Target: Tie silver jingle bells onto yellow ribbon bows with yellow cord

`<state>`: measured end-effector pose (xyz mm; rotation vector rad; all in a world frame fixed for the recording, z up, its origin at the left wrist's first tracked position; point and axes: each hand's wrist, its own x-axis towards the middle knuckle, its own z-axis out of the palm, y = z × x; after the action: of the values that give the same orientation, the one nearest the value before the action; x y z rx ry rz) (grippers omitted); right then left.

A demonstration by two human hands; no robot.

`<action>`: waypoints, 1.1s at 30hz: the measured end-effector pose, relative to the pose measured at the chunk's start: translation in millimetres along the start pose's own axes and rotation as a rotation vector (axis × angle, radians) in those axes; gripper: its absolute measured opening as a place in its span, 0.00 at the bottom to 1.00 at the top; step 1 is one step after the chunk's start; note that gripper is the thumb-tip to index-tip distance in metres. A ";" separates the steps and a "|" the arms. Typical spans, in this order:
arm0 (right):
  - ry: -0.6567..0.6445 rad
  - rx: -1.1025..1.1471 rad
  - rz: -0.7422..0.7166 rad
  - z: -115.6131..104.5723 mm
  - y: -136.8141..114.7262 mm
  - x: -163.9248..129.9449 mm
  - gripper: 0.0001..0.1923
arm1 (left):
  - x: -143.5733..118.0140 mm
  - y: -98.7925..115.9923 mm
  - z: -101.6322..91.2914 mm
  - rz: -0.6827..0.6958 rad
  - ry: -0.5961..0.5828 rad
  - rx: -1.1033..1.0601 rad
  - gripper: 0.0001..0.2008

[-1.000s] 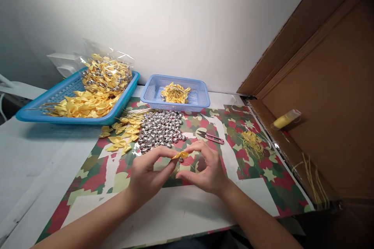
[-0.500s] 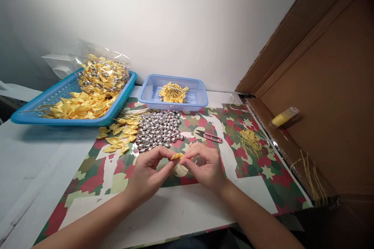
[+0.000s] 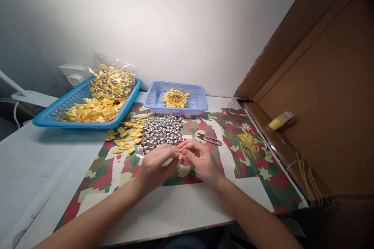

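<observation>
Silver bells (image 3: pixel 162 134) just behind both hands' shared grip; snips (image 3: pixel 209 138) beside

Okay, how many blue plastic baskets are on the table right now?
2. The large blue plastic tray basket sits at the back left, heaped with yellow ribbon bows; the smaller light-blue mesh basket stands to its right, against the wall, behind the pile of silver bells.

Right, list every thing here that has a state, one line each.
Left hand: fingers pinched on the small yellow ribbon bow.
Right hand: fingers pinched on the same bow.
Small yellow ribbon bow: held between both hands, mostly hidden.
Red thread snips: lying flat, untouched.
Clear plastic bag: open, full of bows.
Light blue plastic basket: partly filled.
</observation>
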<state>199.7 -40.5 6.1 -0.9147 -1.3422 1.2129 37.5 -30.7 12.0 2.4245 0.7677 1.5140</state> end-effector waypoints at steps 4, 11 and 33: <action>0.066 0.155 0.022 5.0 -1.8 6.9 0.12 | 4.3 -5.8 0.4 0.170 -0.045 0.077 0.09; 0.079 0.204 -0.021 -16.6 -48.0 23.6 0.13 | 6.9 -18.0 2.9 0.067 -0.043 0.087 0.08; 0.131 0.520 0.242 15.3 -72.1 53.9 0.04 | 7.9 -18.4 -0.8 -0.174 -0.093 -0.181 0.11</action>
<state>184.4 -4.7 88.6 -0.7738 -0.7660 1.5622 33.5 -11.1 11.0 2.2170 0.7651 1.3341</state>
